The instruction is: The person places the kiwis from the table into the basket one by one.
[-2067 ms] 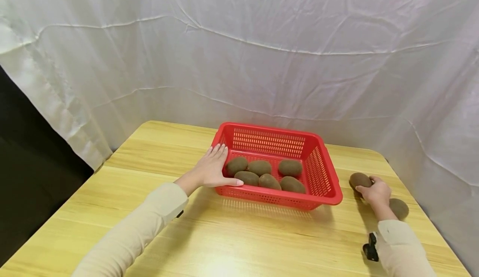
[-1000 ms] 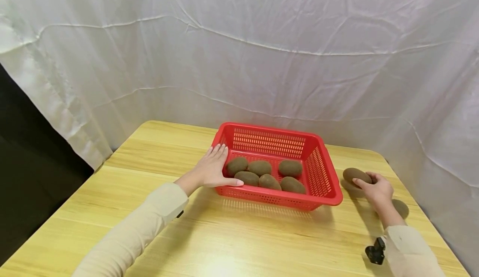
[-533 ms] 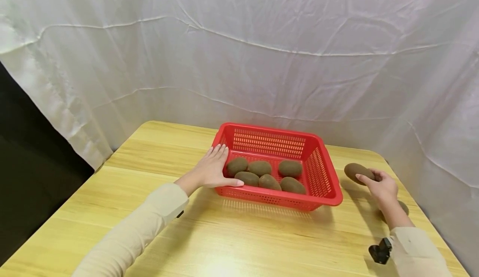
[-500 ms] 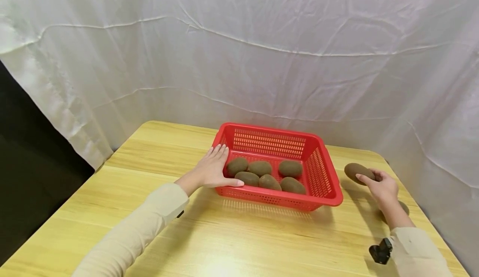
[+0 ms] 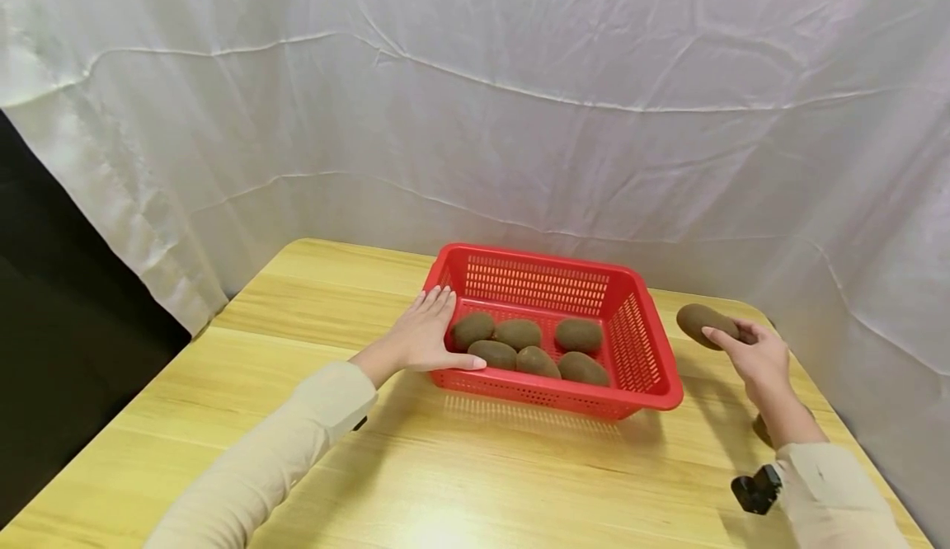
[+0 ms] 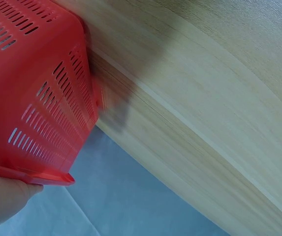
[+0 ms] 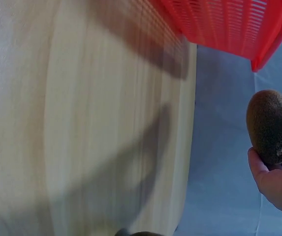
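Observation:
My left hand (image 5: 421,338) rests on the near left corner of a red plastic basket (image 5: 549,260), fingers spread over the left rim and thumb along the front rim. In the left wrist view, part of that hand (image 6: 3,197) shows at the basket's lip. Several kiwifruit (image 5: 517,333) lie inside, toward the left and front. To the right of the basket, my right hand (image 5: 762,361) grips one kiwi (image 5: 699,324) by its end, raised above the table. The right wrist view shows this brown fuzzy kiwi (image 7: 270,125) between thumb and fingers.
Another kiwi (image 5: 762,429) lies on the wooden table (image 5: 475,483), mostly hidden behind the right forearm. A pale curtain (image 5: 475,145) hangs behind the table and along its right side. Dark material (image 5: 67,310) shows at the left.
My right hand has lifted the kiwi off the table and moved it up and slightly away. The left hand and the basket have stayed in place.

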Tool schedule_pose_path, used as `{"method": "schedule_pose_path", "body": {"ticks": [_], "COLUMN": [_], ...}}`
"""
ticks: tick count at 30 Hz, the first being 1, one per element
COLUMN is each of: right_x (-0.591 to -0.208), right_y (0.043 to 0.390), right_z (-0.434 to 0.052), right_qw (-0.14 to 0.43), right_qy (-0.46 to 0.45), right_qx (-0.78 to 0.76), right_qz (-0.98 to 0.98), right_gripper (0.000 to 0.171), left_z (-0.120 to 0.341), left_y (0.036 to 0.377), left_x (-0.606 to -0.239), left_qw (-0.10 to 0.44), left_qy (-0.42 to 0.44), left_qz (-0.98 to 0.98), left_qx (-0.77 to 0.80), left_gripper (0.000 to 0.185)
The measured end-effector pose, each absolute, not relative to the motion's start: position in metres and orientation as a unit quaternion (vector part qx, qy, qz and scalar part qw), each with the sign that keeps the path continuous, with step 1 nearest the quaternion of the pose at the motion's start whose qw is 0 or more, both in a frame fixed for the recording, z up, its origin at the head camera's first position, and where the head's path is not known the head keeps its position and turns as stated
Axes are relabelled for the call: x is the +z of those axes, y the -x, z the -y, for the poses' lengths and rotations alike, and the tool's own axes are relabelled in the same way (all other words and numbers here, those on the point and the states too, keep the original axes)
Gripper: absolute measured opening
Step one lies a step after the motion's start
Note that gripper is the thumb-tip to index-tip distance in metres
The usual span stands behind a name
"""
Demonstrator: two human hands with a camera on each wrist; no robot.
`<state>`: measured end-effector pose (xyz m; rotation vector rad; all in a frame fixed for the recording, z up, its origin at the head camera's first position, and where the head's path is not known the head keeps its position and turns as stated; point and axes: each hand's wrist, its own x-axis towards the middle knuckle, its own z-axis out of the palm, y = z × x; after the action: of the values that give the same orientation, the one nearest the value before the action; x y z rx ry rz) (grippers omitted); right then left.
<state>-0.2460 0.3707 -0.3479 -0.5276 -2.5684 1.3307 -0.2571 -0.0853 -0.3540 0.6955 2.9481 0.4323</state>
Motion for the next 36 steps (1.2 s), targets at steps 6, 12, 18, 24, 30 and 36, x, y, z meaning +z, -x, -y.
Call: {"method": "schedule_pose_path", "body": {"ticks": [6, 12, 18, 24, 30, 36], "right_x": [-0.342, -0.334, -0.328, -0.327, -0.325, -0.325], "right_y": [0.245, 0.243, 0.244, 0.242, 0.24, 0.24], "right_z": [-0.363, -0.357, -0.35, -0.345, -0.34, -0.333], "right_qw": [0.106, 0.113, 0.116, 0.123, 0.117, 0.108], "right_qy": [0.166, 0.143, 0.124, 0.111, 0.093, 0.074], "right_qx": [0.477, 0.5, 0.525, 0.516, 0.557, 0.603], "right_qz": [0.857, 0.846, 0.834, 0.84, 0.817, 0.787], "right_gripper": [0.075, 0.071, 0.055, 0.046, 0.032, 0.027], "left_z": [0.085, 0.085, 0.084, 0.085, 0.085, 0.085], "left_y": [0.257, 0.257, 0.257, 0.256, 0.256, 0.256], "left_x": [-0.354, -0.354, -0.353, -0.353, -0.353, -0.353], "left_qw": [0.041, 0.043, 0.045, 0.039, 0.042, 0.042], "left_qy": [-0.228, -0.226, -0.223, -0.228, -0.227, -0.228], "left_qz": [-0.963, -0.963, -0.964, -0.963, -0.963, -0.964], "left_qx": [0.141, 0.138, 0.136, 0.135, 0.137, 0.134], "left_gripper": [0.118, 0.117, 0.116, 0.116, 0.115, 0.115]}}
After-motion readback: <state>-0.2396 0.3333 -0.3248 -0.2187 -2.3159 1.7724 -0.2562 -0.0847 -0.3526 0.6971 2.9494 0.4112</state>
